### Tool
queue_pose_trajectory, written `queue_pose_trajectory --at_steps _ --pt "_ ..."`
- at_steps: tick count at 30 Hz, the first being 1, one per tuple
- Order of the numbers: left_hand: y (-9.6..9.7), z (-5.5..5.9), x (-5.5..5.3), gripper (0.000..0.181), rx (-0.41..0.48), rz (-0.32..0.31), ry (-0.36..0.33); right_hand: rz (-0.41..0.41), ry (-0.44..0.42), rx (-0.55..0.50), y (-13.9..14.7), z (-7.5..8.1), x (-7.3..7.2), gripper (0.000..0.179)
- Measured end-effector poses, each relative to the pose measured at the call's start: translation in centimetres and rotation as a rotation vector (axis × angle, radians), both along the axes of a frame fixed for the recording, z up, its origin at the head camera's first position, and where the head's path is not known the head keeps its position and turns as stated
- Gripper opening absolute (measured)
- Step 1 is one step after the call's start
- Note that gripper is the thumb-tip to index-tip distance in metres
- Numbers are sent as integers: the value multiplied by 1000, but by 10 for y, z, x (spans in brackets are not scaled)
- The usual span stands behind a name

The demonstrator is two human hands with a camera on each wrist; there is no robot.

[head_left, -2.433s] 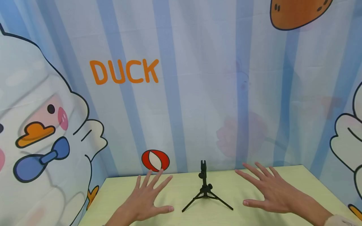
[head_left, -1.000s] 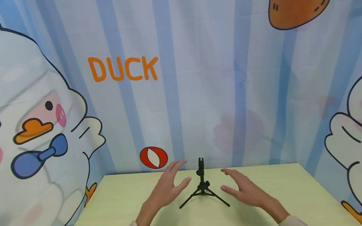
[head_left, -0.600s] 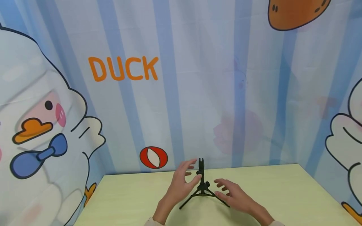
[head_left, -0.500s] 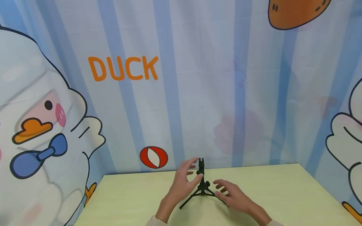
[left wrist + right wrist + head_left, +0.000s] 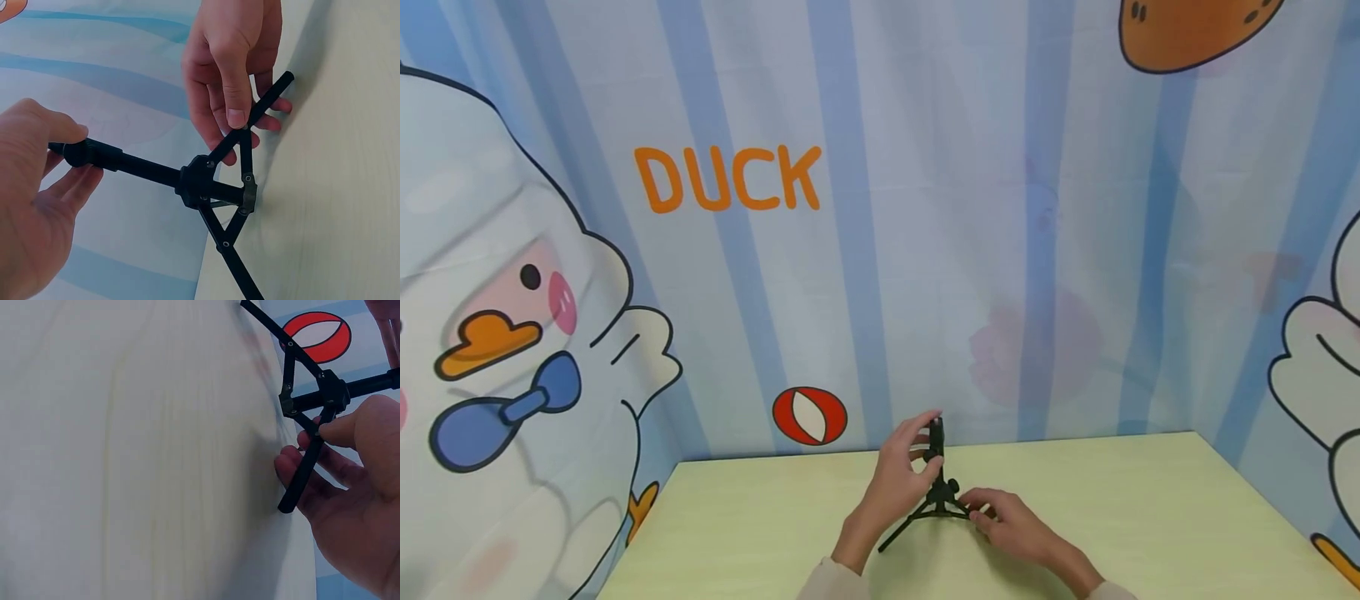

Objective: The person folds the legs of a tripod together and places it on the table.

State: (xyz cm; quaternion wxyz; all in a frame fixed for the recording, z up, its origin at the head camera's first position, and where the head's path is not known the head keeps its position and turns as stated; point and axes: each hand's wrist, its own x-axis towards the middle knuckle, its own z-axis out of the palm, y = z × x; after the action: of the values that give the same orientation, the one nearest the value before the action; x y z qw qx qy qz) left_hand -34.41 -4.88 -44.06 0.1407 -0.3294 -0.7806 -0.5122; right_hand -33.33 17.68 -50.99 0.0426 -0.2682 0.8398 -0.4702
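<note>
A small black tripod stand (image 5: 941, 493) stands upright on the table, its legs spread. My left hand (image 5: 895, 477) is at its upper post from the left. In the left wrist view, thumb and fingers pinch the post (image 5: 103, 155) next to a round knob (image 5: 76, 154). Lower down, my right hand (image 5: 1011, 525) holds the right leg. The right wrist view shows the thumb on the leg's hinge joint and the fingers behind the leg (image 5: 302, 478). Part of the stand's top is hidden by the left hand.
The pale yellow table (image 5: 760, 517) runs back to a blue-and-white striped cloth (image 5: 955, 250) with printed ducks, a red-and-white ball (image 5: 790, 414) and orange lettering. Similar cloth hangs at both sides.
Both hands, earlier spread wide on either side, have come inward to the tripod stand. The left now pinches its post, the right its right leg. The stand keeps its place.
</note>
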Motion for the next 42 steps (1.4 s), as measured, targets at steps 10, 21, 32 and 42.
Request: queue_pose_trajectory --at_steps 10,21,32,42 --pt "-4 3 1 64 -2 -18 -23 129 -374 -99 6 15 -4 35" --pt "-6 3 4 66 -17 -35 -37 319 -542 -225 19 8 -15 50" --pt "-6 5 4 66 -29 -48 -41 361 -593 -294 24 8 -14 47" --pt "-5 6 5 66 -38 -53 -34 389 -618 -324 28 3 -15 47"
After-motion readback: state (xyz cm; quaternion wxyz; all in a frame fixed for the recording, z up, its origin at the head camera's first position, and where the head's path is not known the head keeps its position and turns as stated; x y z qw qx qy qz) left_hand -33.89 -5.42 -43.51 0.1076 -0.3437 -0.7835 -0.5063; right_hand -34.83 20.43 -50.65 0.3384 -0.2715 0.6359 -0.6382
